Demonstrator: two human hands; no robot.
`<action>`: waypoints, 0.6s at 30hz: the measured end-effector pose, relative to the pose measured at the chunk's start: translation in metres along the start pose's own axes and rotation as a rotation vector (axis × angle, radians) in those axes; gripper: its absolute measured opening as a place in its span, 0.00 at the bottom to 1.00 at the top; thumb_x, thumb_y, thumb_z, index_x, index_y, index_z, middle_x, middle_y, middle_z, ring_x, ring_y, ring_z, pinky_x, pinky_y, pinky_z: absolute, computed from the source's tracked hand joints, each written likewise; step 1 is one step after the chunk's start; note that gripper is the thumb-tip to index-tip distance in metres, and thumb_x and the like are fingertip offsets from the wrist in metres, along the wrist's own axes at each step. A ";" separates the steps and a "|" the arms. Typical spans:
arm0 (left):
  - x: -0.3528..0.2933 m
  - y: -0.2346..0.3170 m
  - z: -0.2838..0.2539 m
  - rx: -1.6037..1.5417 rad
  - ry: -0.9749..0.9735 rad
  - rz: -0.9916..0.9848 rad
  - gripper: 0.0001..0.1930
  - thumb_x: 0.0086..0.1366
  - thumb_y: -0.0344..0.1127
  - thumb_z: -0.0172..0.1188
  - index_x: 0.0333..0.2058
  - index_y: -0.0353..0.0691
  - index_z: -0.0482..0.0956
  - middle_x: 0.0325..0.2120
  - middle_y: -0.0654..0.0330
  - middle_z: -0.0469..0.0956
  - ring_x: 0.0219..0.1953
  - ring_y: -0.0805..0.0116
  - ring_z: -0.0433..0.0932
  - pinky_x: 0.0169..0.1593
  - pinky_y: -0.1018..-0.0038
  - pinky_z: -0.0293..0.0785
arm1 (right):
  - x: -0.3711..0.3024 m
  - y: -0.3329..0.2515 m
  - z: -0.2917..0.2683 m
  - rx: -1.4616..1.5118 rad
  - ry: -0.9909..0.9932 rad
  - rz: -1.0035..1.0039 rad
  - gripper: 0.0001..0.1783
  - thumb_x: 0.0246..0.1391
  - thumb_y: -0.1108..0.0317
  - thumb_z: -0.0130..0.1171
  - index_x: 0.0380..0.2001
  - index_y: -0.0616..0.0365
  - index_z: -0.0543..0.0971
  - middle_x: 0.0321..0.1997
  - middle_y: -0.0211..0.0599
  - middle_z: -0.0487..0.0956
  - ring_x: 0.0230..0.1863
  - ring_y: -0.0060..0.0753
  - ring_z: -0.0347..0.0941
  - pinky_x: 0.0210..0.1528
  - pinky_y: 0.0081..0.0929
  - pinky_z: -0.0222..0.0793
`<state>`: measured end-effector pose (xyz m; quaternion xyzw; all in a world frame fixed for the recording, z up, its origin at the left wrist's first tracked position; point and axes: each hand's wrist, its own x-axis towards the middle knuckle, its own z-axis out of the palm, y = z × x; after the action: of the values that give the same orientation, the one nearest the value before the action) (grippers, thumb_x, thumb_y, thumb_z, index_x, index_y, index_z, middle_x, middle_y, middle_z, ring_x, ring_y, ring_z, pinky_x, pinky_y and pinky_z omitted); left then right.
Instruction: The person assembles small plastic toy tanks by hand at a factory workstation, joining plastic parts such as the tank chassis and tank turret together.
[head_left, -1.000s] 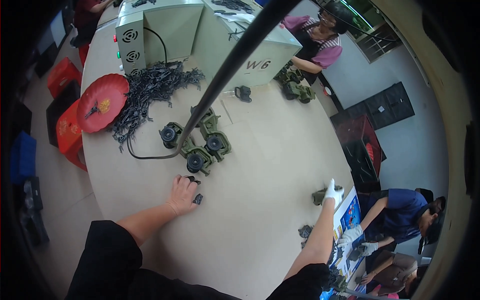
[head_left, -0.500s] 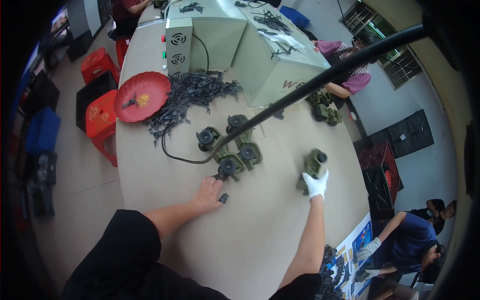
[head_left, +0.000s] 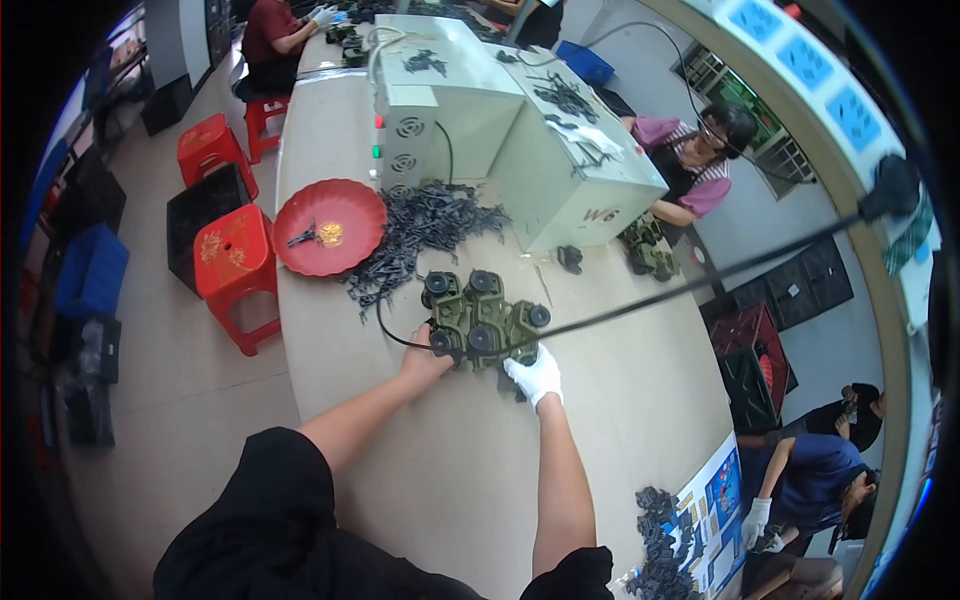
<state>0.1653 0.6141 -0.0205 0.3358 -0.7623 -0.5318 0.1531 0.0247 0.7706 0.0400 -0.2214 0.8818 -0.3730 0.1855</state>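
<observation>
Three olive-green toy vehicles lie side by side with black wheels turned up: a left one [head_left: 450, 312], a middle one [head_left: 487, 308] and a right one [head_left: 525, 322]. My bare left hand [head_left: 426, 362] is closed at the near end of the left vehicle, its fingers partly hidden by it. In a white glove, my right hand [head_left: 538, 375] grips the near end of the right vehicle, which stands against the middle one. A dark piece [head_left: 510, 385] shows beside the glove; I cannot make out whether it belongs to the vehicle.
A black cable [head_left: 640, 298] crosses over the vehicles. Beyond lie a heap of small dark parts [head_left: 425, 228], a red scalloped plate [head_left: 290, 262] and a pale metal cabinet [head_left: 560, 215]. More green vehicles [head_left: 652, 255] stand far right near a co-worker. Dark parts [head_left: 665, 535] lie near right.
My right hand has brought its vehicle leftward against the other two. My left hand has moved up to the left vehicle; the dark piece by its thumb no longer shows. The view has shifted.
</observation>
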 end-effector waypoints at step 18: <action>-0.022 -0.056 -0.146 0.230 -0.886 0.477 0.17 0.50 0.29 0.52 0.41 0.36 0.66 0.38 0.43 0.65 0.42 0.44 0.66 0.44 0.59 0.65 | -0.003 -0.038 0.084 0.066 0.362 0.278 0.32 0.37 0.64 0.66 0.47 0.63 0.68 0.44 0.43 0.74 0.46 0.34 0.70 0.47 0.29 0.65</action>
<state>0.2870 0.5133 -0.0127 -0.0903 -0.8627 -0.4862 -0.1055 0.0785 0.6998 0.0141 -0.0209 0.9100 -0.4061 0.0810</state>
